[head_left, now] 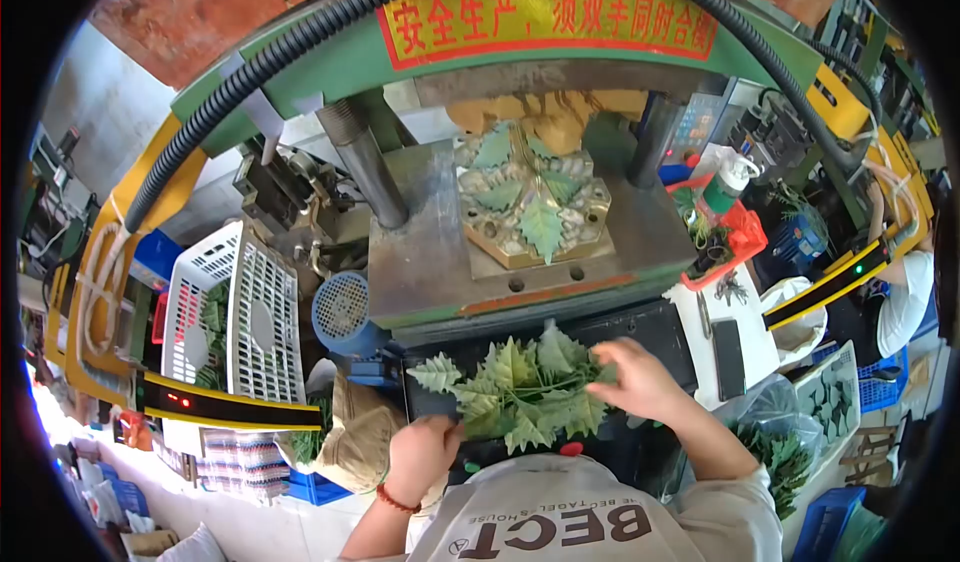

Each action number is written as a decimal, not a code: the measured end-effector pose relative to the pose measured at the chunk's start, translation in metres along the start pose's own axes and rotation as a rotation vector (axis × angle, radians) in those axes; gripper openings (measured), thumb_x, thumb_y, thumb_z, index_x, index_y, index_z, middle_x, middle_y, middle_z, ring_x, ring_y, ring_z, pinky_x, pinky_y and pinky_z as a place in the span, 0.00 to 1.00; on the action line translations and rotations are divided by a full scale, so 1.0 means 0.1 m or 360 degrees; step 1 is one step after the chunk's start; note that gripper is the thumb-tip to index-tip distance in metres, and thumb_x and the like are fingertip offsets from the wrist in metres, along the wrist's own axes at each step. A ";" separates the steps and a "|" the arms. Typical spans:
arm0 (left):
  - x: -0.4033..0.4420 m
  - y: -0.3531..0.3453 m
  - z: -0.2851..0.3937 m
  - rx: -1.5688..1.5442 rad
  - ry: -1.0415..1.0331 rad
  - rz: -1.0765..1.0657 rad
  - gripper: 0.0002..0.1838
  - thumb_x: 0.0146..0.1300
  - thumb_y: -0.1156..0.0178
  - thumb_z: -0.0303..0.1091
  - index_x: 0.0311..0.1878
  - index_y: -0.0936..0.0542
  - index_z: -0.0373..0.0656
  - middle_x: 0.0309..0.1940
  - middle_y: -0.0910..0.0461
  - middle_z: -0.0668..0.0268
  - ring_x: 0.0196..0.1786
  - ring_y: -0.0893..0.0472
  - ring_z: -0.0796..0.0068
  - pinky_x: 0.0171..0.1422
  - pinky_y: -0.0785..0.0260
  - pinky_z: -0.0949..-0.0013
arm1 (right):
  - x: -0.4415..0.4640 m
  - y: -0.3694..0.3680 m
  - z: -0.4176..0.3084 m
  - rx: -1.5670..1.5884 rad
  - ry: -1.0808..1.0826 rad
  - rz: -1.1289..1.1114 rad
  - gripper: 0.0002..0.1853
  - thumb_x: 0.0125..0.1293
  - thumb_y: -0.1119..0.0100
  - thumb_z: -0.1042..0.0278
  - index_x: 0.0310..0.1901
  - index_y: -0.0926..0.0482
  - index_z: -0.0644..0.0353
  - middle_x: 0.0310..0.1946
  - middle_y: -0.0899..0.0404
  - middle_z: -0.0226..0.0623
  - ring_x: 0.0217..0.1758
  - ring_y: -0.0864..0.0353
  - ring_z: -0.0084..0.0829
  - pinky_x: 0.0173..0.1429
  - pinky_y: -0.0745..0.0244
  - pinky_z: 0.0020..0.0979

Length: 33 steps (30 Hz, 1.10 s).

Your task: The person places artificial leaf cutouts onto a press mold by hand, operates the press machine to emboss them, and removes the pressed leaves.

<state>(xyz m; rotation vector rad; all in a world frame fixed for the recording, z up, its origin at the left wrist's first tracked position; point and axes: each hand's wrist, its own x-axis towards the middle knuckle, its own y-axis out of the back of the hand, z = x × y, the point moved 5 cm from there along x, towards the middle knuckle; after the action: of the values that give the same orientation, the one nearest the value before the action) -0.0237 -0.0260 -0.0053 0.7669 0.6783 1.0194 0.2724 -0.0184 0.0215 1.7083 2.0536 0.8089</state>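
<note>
A bunch of green artificial leaf sprays [530, 387] lies on the black work surface [660, 347] in front of my body. At its right end, my right hand [640, 380] has its curved fingers and thumb around the leaf edges. My left hand [422, 454], with a red bracelet at the wrist, is closed beside the lower left of the bunch; whatever its fingers hold is hidden. Behind the bunch, a metal mold [480, 232] sits on the press bed [425, 277], with a green leaf spray [541, 224] spread over it.
Yellow-black light bars [235, 409] flank the press. White perforated baskets [265, 322] and a blue motor [345, 312] stand left. To the right are a red basket [735, 267] with a bottle [728, 187], and a phone [729, 359] on a white board. Another person [905, 302] is far right.
</note>
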 end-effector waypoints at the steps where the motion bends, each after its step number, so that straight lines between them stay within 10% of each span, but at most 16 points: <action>1: -0.08 -0.10 -0.11 0.0293 0.0121 -0.0092 0.13 0.56 0.37 0.40 0.25 0.20 0.40 0.22 0.21 0.61 0.21 0.27 0.61 0.26 0.35 0.68 | -0.21 0.10 0.06 -0.0327 -0.0193 0.0027 0.12 0.55 0.35 0.62 0.27 0.22 0.63 0.23 0.21 0.36 0.23 0.25 0.38 0.29 0.31 0.33; 4: -0.39 -0.53 -0.39 0.0532 0.0277 -0.0217 0.16 0.57 0.39 0.45 0.26 0.19 0.41 0.24 0.20 0.60 0.22 0.25 0.58 0.26 0.34 0.65 | -0.96 0.11 0.65 -0.1038 -0.0921 -0.0428 0.19 0.53 0.35 0.52 0.23 0.24 0.62 0.25 0.22 0.42 0.28 0.23 0.47 0.34 0.29 0.40; 7: -0.48 -0.89 -0.60 0.0382 0.0323 -0.0120 0.19 0.57 0.41 0.50 0.27 0.18 0.43 0.26 0.19 0.59 0.24 0.23 0.54 0.26 0.32 0.62 | -1.59 -0.11 1.51 -0.1169 -0.0885 -0.0075 0.23 0.51 0.34 0.47 0.20 0.25 0.62 0.22 0.23 0.42 0.26 0.25 0.45 0.34 0.30 0.40; 23: -0.52 -0.96 -0.58 0.0199 0.0233 0.0013 0.14 0.58 0.39 0.45 0.29 0.19 0.44 0.24 0.21 0.60 0.24 0.23 0.56 0.29 0.31 0.61 | -1.57 -0.07 1.44 -0.0912 -0.1020 -0.0087 0.23 0.50 0.33 0.46 0.21 0.26 0.61 0.21 0.25 0.39 0.23 0.28 0.43 0.32 0.31 0.38; 25: -0.48 -0.74 -0.54 0.0185 0.0196 -0.0110 0.14 0.61 0.41 0.46 0.31 0.20 0.44 0.23 0.21 0.61 0.22 0.23 0.60 0.28 0.31 0.64 | -1.46 -0.03 1.17 -0.1047 -0.0674 0.0120 0.19 0.52 0.33 0.51 0.24 0.25 0.60 0.23 0.24 0.38 0.23 0.28 0.41 0.31 0.31 0.36; 27: -0.33 -0.34 -0.50 -0.1021 0.0667 0.0168 0.17 0.68 0.47 0.45 0.38 0.20 0.40 0.23 0.21 0.61 0.22 0.25 0.71 0.27 0.33 0.73 | -1.23 0.04 0.76 -0.1180 -0.0298 0.0327 0.16 0.53 0.33 0.56 0.27 0.24 0.60 0.24 0.24 0.37 0.22 0.28 0.40 0.30 0.32 0.35; 30: 0.03 0.02 -0.34 -0.1615 0.0611 0.0456 0.17 0.70 0.49 0.42 0.44 0.22 0.36 0.22 0.23 0.63 0.23 0.28 0.79 0.28 0.36 0.78 | -0.63 0.06 0.14 -0.0213 -0.0167 0.0416 0.07 0.55 0.36 0.73 0.36 0.21 0.61 0.28 0.25 0.33 0.23 0.28 0.32 0.28 0.32 0.29; 33: 0.22 -0.06 -0.29 -0.1926 0.0815 -0.0034 0.12 0.68 0.46 0.34 0.44 0.21 0.36 0.22 0.23 0.65 0.21 0.30 0.80 0.27 0.36 0.77 | -0.23 -0.18 -0.02 -0.0397 0.0348 0.0547 0.09 0.54 0.36 0.76 0.38 0.20 0.61 0.32 0.25 0.33 0.23 0.28 0.31 0.29 0.31 0.28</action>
<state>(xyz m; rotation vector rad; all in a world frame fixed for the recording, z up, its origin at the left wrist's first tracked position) -0.0352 -0.0014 -0.0295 -0.5703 0.3657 1.3694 0.2620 -0.0430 0.0097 1.9217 1.7129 1.3513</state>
